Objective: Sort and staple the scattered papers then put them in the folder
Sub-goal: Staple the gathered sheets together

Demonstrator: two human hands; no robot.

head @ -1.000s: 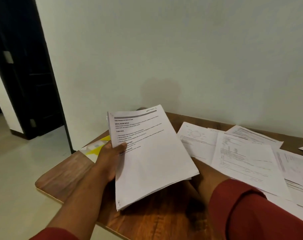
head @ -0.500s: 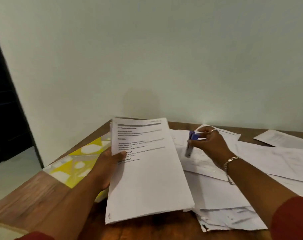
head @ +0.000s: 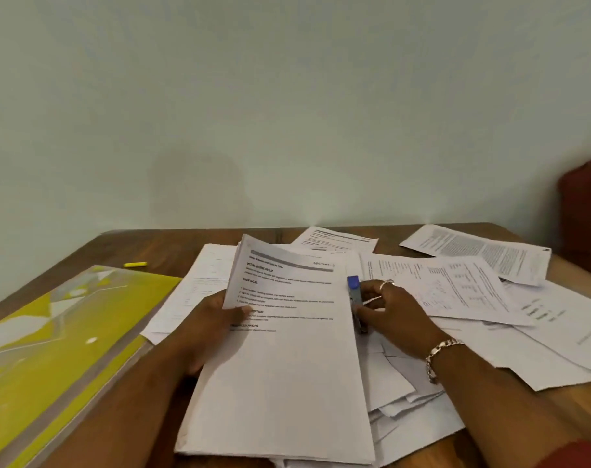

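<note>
Your wooden table [head: 186, 246] fills the lower half of the view below a pale wall [head: 287, 96], and more of it shows than a second ago: the dark doorway on the left has dropped out of sight, and a dark red shape [head: 584, 211] now sits at the far right edge.

The yellow folder [head: 57, 339] lies flat on the left side of the table, closed, and far more of it is in view than half a second ago. The scattered papers [head: 483, 298] spread across the middle and right of the table, overlapping one another, some of them reaching toward the far edge.

You hold the sorted stack [head: 287, 366] in front of you, tilted, its top page printed with headings. Your left hand [head: 203, 332] grips its left edge, thumb pressed on the top page and fingers hidden beneath; the grip is the same as before, though the upper left corner now bows upward.

Your right hand [head: 392, 315], with a ring and a chain bracelet, has come in against the stack's right edge. It pinches the blue stapler [head: 355, 304], which stands nearly upright and touches that edge; half a second ago it was held apart from the stack, over the loose sheets.

A small yellow highlighter [head: 135, 264] lies near the far left of the table, beyond the folder.
</note>
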